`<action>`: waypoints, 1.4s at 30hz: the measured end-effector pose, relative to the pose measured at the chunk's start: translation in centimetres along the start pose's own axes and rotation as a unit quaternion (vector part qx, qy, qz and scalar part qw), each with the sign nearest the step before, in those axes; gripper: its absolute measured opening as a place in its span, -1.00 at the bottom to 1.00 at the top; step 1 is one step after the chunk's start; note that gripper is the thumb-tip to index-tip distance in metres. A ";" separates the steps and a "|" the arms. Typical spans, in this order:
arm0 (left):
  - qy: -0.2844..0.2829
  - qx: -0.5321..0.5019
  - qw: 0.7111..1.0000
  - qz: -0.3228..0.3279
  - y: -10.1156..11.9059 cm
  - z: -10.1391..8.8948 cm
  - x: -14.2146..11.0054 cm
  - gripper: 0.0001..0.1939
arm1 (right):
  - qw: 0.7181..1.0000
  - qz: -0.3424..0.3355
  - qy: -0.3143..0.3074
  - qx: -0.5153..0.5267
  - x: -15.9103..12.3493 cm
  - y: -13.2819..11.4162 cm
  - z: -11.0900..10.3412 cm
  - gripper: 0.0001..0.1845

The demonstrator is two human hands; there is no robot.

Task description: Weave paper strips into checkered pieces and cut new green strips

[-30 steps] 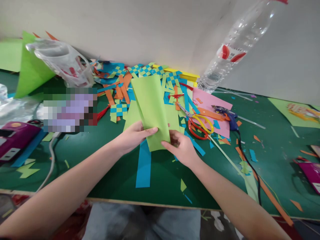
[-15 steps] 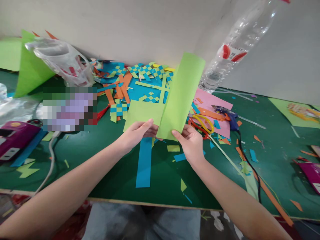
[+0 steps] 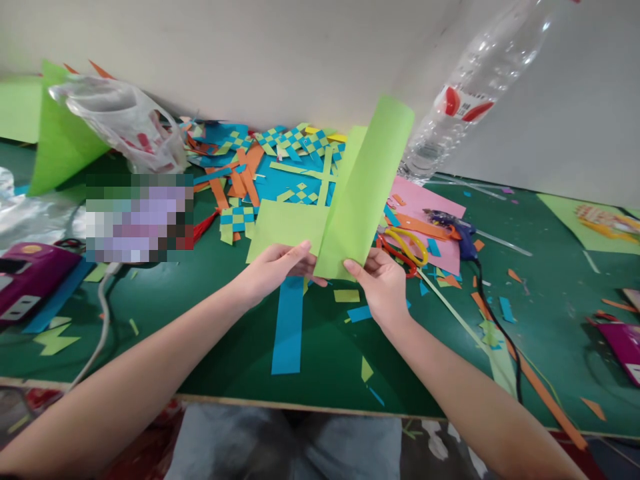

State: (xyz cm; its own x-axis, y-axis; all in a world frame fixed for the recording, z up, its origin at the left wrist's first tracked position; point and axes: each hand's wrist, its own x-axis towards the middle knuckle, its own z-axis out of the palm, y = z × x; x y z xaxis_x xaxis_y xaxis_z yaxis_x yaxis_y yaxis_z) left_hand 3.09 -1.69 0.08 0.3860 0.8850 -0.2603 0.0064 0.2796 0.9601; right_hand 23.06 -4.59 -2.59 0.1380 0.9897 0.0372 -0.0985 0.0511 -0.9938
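A light green sheet of paper, folded lengthwise with its upper end spread and curling, stands upright above the table. My right hand pinches its lower right corner, thumb in front and fingers behind. On the lower left, my left hand has its fingers at the sheet's edge, partly hidden behind it, with the thumb lying above them. Just behind my left hand is another light green paper piece. A blue paper strip runs from under that hand toward the table's front edge.
Woven blue-and-green paper squares and orange strips pile up at the wall. Scissors, pink paper and a blue glue gun are at right, near a plastic bottle. A plastic bag stands left.
The folded sheet's upper end has risen slightly to the right, and its layers show farther apart. My left fingertips now show below its lower edge. My right hand stays in place.
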 end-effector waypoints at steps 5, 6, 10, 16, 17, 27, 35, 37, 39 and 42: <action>-0.015 0.006 1.000 0.000 0.0 0.0 0.0 -0.49 | 1.000 -0.005 0.002 0.021 0.1 0.0 0.0 -0.64; -0.019 0.007 1.000 -0.002 0.1 0.0 0.0 -0.48 | 1.000 -0.005 0.003 0.024 0.1 0.0 0.1 -0.64; -0.043 0.015 0.999 -0.010 0.4 0.1 -0.2 -0.48 | 0.999 -0.002 0.004 0.033 0.1 0.0 0.1 -0.65; -0.084 0.044 0.995 0.004 0.7 0.0 -0.3 -0.50 | 1.000 0.003 -0.001 0.029 0.1 0.1 0.0 -0.64; -0.092 0.046 0.995 0.008 0.7 0.1 -0.3 -0.50 | 1.000 0.004 -0.002 0.030 0.1 0.1 0.0 -0.64; -0.106 0.167 0.979 0.044 1.0 0.1 -0.4 -0.62 | 0.999 0.012 -0.031 0.026 -0.1 0.0 0.0 -0.64; -0.034 0.303 0.949 0.084 0.7 -0.2 -0.2 -0.63 | 0.998 0.016 -0.059 -0.031 -0.4 -0.2 0.0 -0.60; -0.018 0.317 0.943 0.097 0.9 -0.2 -0.3 -0.63 | 0.995 0.027 -0.088 -0.026 -0.5 -0.3 -0.1 -0.62; -0.011 0.324 0.940 0.109 1.1 -0.2 -0.3 -0.63 | 0.992 0.036 -0.121 -0.027 -0.7 -0.3 -0.2 -0.67; -0.008 0.320 0.941 0.111 1.4 -0.1 -0.4 -0.63 | 0.989 0.024 -0.134 -0.059 -0.9 -0.5 -0.3 -0.69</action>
State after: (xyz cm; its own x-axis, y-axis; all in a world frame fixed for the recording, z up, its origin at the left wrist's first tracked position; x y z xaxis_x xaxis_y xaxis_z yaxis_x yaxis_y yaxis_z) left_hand 2.88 -1.66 1.53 0.4572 0.8880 -0.0498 0.4770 -0.1976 0.8564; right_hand 23.26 -5.56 -2.18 -0.1311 0.9914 0.0000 0.0184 0.0024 -0.9998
